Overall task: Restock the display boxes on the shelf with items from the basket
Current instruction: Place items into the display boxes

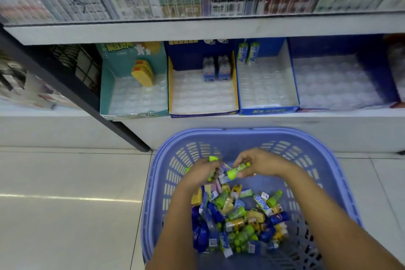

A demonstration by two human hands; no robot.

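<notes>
A blue plastic basket (241, 136) stands on the floor below the shelf, holding a heap of small candy packs (238, 219) in green, blue and yellow. Over its far half, my left hand (200, 174) grips a bunch of green-capped packs (212, 166). Just to its right, my right hand (260, 163) pinches one green-capped tube (237, 170). On the shelf stand several display boxes: a teal box (105, 92) with yellow packs, a yellow-edged box (203, 114) with two blue packs, a blue box (268, 110) with two green-and-white packs, and a dark blue box (293, 72).
A dark shelf post (72, 92) slants down to the floor left of the basket. The upper shelf (197, 28) carries boxed goods behind clear dividers. White floor tiles (65, 204) stretch out to the left.
</notes>
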